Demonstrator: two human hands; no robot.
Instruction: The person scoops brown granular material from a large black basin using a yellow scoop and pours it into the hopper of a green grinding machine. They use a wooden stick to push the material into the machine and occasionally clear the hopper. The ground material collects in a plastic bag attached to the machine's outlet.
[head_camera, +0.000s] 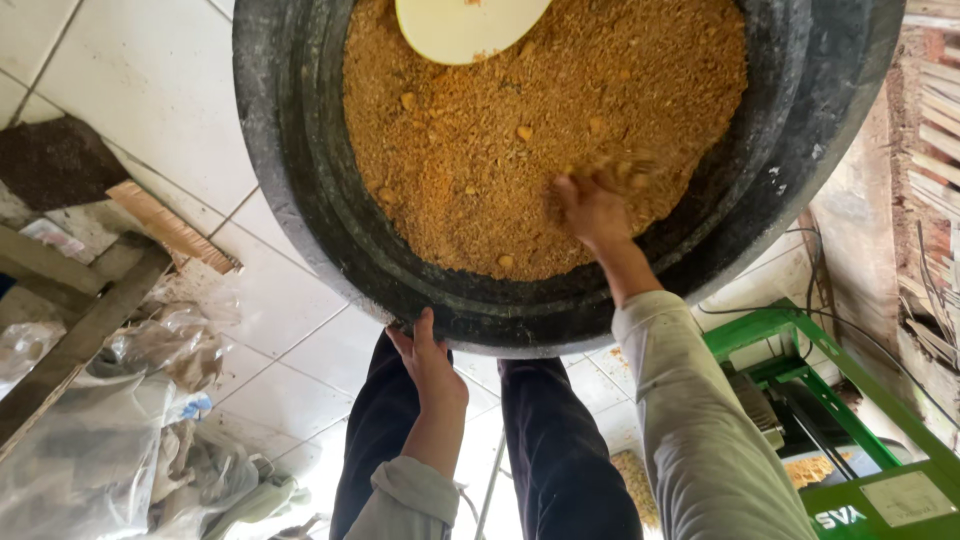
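A big black round tub stands before my legs, filled with orange-brown crumbly meal. My right hand reaches into the tub with its fingers dug into the meal at the near right; the fingertips are blurred and partly buried. My left hand rests on the tub's near rim, thumb up against the edge. A pale cream scoop or plate lies on the meal at the far side.
White floor tiles lie to the left. Crumpled clear plastic bags and wooden planks sit at the lower left. A green metal machine frame with cables stands at the lower right.
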